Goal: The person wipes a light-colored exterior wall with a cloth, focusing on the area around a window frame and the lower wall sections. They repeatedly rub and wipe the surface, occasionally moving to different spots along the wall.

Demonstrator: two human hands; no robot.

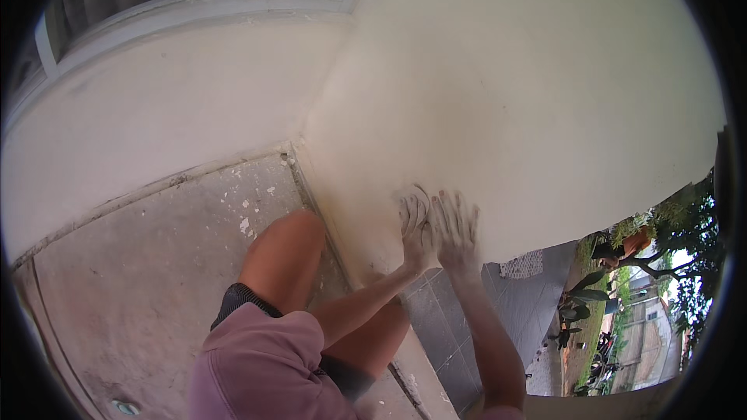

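Both of my hands are pressed side by side against a cream wall point(545, 124), their fingers whitened with pale dust. Under the fingers of my left hand point(415, 225) is a thin piece with a curved dark edge, which looks like sandpaper point(421, 189); most of it is hidden by the hand. My right hand point(457, 229) lies flat just beside it, fingers stretched upward and slightly apart. Around and above the hands the wall has a faint brownish smudge.
A pale window frame point(233, 1) is at upper left. My bent knee point(289, 241) is beside the wall's base, over a worn grey ledge point(140, 264) scattered with white flakes. Grey floor tiles point(513, 303) lie past the wall's lower edge, with plants point(580, 299) beyond.
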